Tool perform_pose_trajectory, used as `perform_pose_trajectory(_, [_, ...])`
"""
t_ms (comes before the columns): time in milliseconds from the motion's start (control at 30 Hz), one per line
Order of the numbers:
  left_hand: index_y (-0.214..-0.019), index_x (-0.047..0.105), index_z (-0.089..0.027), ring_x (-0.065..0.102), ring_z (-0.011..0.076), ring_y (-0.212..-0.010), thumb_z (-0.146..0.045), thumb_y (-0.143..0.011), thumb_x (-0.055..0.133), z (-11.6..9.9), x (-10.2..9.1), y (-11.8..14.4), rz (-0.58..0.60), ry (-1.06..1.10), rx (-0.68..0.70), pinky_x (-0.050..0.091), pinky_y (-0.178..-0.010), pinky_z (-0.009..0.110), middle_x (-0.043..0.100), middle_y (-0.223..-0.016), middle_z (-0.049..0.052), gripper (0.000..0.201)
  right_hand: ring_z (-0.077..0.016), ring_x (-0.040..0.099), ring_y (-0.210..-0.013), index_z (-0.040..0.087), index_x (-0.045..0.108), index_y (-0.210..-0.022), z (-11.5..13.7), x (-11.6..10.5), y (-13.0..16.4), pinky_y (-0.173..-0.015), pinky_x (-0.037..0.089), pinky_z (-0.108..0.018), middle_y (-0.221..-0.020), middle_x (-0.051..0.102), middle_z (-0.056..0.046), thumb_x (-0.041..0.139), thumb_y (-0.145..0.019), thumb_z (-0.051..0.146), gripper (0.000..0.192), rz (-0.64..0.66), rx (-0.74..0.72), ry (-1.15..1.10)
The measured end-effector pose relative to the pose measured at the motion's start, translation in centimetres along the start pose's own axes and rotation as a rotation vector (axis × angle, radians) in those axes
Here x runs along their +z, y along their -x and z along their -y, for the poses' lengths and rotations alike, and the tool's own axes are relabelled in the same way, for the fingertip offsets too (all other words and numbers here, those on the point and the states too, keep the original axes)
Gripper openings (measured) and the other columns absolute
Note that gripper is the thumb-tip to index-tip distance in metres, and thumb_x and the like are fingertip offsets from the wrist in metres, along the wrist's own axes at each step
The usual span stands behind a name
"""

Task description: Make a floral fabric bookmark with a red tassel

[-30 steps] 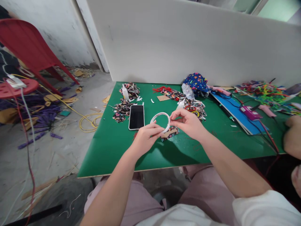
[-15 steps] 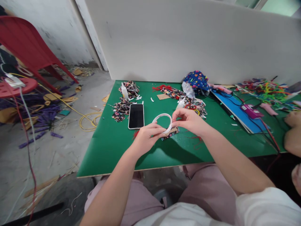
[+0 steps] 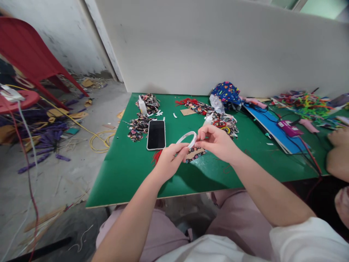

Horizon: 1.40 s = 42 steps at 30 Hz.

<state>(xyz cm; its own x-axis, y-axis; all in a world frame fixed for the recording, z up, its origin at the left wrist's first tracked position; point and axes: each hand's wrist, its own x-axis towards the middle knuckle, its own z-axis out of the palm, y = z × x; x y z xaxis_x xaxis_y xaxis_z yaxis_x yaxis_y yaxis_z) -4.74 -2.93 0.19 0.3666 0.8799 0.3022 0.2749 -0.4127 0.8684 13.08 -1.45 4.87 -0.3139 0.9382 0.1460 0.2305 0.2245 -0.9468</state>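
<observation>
1. Ring [image 3: 193,140], white, narrow-banded, possibly a tape roll: held tilted above the table [image 3: 120,178], to the right of the phone [image 3: 156,135].
2. Left hand [image 3: 171,158]: the ring's near edge is pinched between thumb and fingers.
3. Right hand [image 3: 218,142]: fingertips are bunched at the ring's right edge; whether it is gripped cannot be told.
4. Handling, as judged: light, fairly stiff, perhaps slippery on smooth faces; best taken by the band, unsqueezed.
5. Patterned card [image 3: 196,154]: laid to the phone's right.

Phone [image 3: 156,134] lies left of the ring [image 3: 193,140]; folder [image 3: 274,126] lies right.
</observation>
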Motion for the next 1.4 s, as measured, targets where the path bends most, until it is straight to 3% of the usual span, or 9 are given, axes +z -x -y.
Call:
perform_pose_trajectory(167, [-0.101, 0.061, -0.018, 0.054, 0.0118, -0.062, -0.023, -0.089, 0.04, -0.3, 0.1, 0.3, -0.06, -0.219, 0.151, 0.042, -0.061, 0.023, 0.063, -0.064, 0.0, 0.025, -0.011, 0.053, -0.074, 0.02, 0.04, -0.068, 0.5, 0.3, 0.1, -0.067, 0.048, -0.027, -0.078, 0.051, 0.002, 0.064, -0.071, 0.015, 0.025, -0.068, -0.099, 0.051])
perform_pose_trajectory(367, [-0.108, 0.06, -0.014, 0.05, 0.0109, -0.057, -0.018, -0.087, 0.042, 0.0, 0.4, 0.2, -0.14, -0.423, 0.357, 0.04, -0.059, 0.024, 0.061, -0.062, 0.0, 0.027, -0.0127, 0.054, -0.077, 0.021, 0.041, -0.067, 0.7, 0.5, 0.5, -0.064, 0.049, -0.027, -0.081, 0.053, 0.0, 0.063, -0.074, 0.016, 0.024, -0.091, -0.12, 0.165])
perform_pose_trajectory(533, [-0.105, 0.06, -0.011, 0.047, 0.01, -0.054, -0.013, -0.085, 0.043, 0.5, 0.3, 0.1, -0.21, -0.47, 0.498, 0.04, -0.061, 0.025, 0.059, -0.06, 0.0, 0.026, -0.0127, 0.055, -0.075, 0.021, 0.04, -0.064, 1.1, 0.6, 0.8, -0.061, 0.05, -0.025, -0.079, 0.054, 0.0, 0.064, -0.074, 0.017, 0.026, -0.113, -0.16, 0.246])
perform_pose_trajectory(833, [-0.109, 0.057, -0.013, 0.044, 0.0091, -0.052, -0.011, -0.086, 0.04, -0.4, 0.0, 0.2, -0.186, -0.488, 0.551, 0.04, -0.063, 0.026, 0.053, -0.054, -0.003, 0.029, -0.0133, 0.056, -0.073, 0.021, 0.038, -0.059, 1.6, 0.8, 1.4, -0.06, 0.051, -0.026, -0.078, 0.059, -0.001, 0.063, -0.074, 0.016, 0.029, -0.172, -0.21, 0.364])
perform_pose_trajectory(1033, [-0.108, 0.057, -0.01, 0.044, 0.0083, -0.051, -0.008, -0.085, 0.042, -0.6, 0.1, 0.2, -0.183, -0.492, 0.587, 0.041, -0.063, 0.025, 0.055, -0.056, -0.003, 0.027, -0.0129, 0.056, -0.074, 0.02, 0.037, -0.059, 1.4, 0.5, 1.5, -0.06, 0.049, -0.025, -0.078, 0.059, -0.001, 0.063, -0.074, 0.016, 0.031, -0.144, -0.225, 0.366])
perform_pose_trajectory(1200, [-0.107, 0.057, -0.011, 0.046, 0.008, -0.052, -0.009, -0.085, 0.042, -0.8, 0.2, 0.3, -0.162, -0.48, 0.571, 0.041, -0.064, 0.025, 0.057, -0.058, -0.003, 0.027, -0.0119, 0.054, -0.066, 0.02, 0.039, -0.059, 1.4, 0.1, 1.5, -0.057, 0.046, -0.025, -0.071, 0.056, 0.001, 0.063, -0.075, 0.018, 0.029, -0.101, -0.179, 0.334])
perform_pose_trajectory(1400, [-0.107, 0.059, -0.013, 0.048, 0.0092, -0.058, -0.01, -0.085, 0.045, -0.6, 0.4, 0.4, -0.152, -0.385, 0.506, 0.04, -0.063, 0.024, 0.058, -0.06, -0.002, 0.027, -0.0135, 0.056, -0.078, 0.021, 0.04, -0.061, 1.5, 0.0, 1.8, -0.061, 0.049, -0.025, -0.084, 0.058, -0.001, 0.063, -0.076, 0.018, 0.027, -0.115, -0.255, 0.348])
